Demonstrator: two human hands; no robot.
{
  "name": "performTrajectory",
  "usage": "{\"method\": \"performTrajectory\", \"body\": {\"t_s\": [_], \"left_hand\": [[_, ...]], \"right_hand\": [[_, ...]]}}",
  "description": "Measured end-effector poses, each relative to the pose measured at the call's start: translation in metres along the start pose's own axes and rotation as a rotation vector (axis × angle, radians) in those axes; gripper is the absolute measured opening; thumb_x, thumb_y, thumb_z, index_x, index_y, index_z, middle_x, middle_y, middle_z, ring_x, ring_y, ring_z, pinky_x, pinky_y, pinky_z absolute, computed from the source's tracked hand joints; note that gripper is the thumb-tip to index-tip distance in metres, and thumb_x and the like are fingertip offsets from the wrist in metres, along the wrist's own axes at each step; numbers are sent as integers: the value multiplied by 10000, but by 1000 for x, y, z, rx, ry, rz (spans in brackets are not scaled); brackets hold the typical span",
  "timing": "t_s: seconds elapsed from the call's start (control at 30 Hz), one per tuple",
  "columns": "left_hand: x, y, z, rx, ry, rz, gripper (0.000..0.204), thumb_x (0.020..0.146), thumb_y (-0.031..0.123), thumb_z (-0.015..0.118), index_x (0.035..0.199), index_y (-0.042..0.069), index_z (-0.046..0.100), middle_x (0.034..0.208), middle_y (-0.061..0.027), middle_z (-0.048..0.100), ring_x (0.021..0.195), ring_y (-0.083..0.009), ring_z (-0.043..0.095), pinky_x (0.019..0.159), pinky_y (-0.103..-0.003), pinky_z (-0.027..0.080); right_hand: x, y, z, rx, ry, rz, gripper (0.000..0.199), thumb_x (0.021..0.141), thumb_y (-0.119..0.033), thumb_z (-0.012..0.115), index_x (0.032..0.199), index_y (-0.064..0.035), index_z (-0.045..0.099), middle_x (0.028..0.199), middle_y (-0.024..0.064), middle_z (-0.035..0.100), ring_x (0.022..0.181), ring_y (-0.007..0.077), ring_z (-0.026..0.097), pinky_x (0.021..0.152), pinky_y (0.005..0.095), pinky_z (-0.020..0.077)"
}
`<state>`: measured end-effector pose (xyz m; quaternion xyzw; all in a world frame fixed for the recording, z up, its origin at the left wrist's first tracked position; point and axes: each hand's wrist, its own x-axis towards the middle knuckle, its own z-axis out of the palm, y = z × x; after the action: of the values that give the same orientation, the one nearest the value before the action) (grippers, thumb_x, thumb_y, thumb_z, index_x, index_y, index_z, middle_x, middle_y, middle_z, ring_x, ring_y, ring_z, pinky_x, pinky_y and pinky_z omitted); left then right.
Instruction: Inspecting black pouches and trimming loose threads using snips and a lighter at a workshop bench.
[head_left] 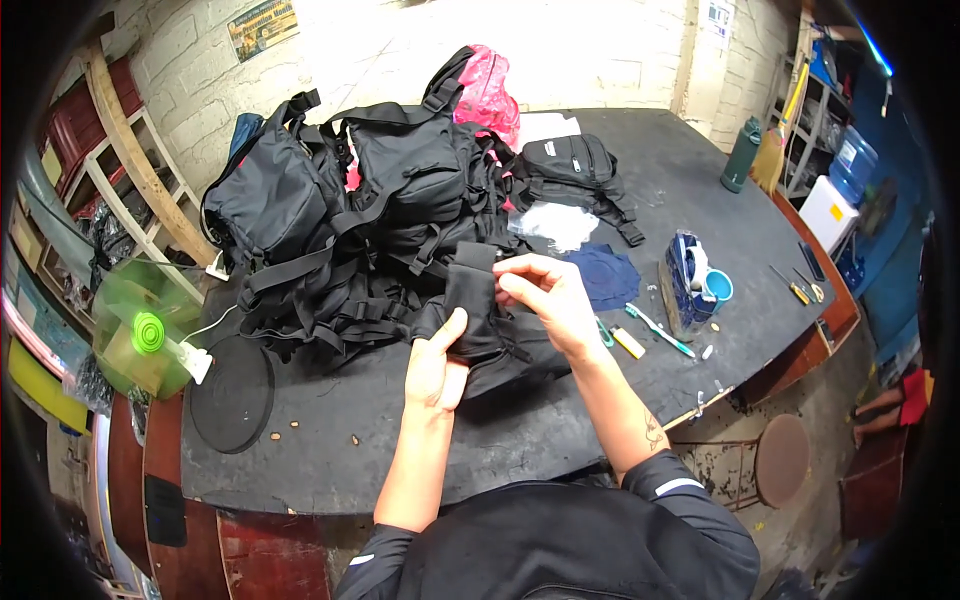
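A black fabric bag [478,335] with a wide flap-like piece standing up from it is in front of me at the table's middle. My left hand [437,365] grips its near left side, thumb on top. At the upper right edge of that piece, my right hand [548,298] has thumb and fingers pinched together. Whatever lies between those fingertips is too small to make out. Just beyond are piled black backpacks [410,175] with straps and buckles, and another black backpack [270,200] leans at their left.
On the dark table [640,420] lie a small black bag [570,165], a navy cloth [605,277], a toothbrush [660,330], a yellow lighter [628,343] and a blue cup [716,287]. A green bottle [741,155] stands far right. At left, a green fan [148,330] and black disc [232,393].
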<state>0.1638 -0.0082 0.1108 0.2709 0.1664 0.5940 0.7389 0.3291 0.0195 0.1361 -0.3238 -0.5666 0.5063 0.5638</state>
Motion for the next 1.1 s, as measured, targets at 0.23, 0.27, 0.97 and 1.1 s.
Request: {"method": "performTrajectory", "body": {"t_s": [0.23,0.27,0.97,1.1], "left_hand": [[2,-5,-19,-97,14,91,286,932,111,495,1169,-46,530,1174,-117,582,1068,-212,567,962,-374,438],[3,-4,-25,-139,-34,100,280,934,109,491,1164,-44,534,1164,-117,588,1060,-213,573,962,-375,440],[-2,-2,-13,9,269,-211,319,877,362,592,863,49,648,662,-45,646,205,-120,319,206,-241,200],[7,-12,-48,-101,-54,-256,307,908,320,554,981,30,623,882,-91,673,348,-155,498,297,-264,398]], "right_hand": [[-8,18,-2,-35,-57,-75,245,888,-14,483,1111,29,574,967,99,637,908,162,612,846,286,483],[-11,22,-5,-34,-56,-74,245,888,-14,483,1111,29,574,967,99,637,908,162,612,846,286,483],[-85,171,-157,-1419,433,-53,148,744,-64,647,876,-61,580,908,115,537,898,320,512,794,406,414],[-66,163,-169,-1159,655,-129,86,839,-3,495,897,-3,560,764,131,578,747,272,550,681,361,437]]}}
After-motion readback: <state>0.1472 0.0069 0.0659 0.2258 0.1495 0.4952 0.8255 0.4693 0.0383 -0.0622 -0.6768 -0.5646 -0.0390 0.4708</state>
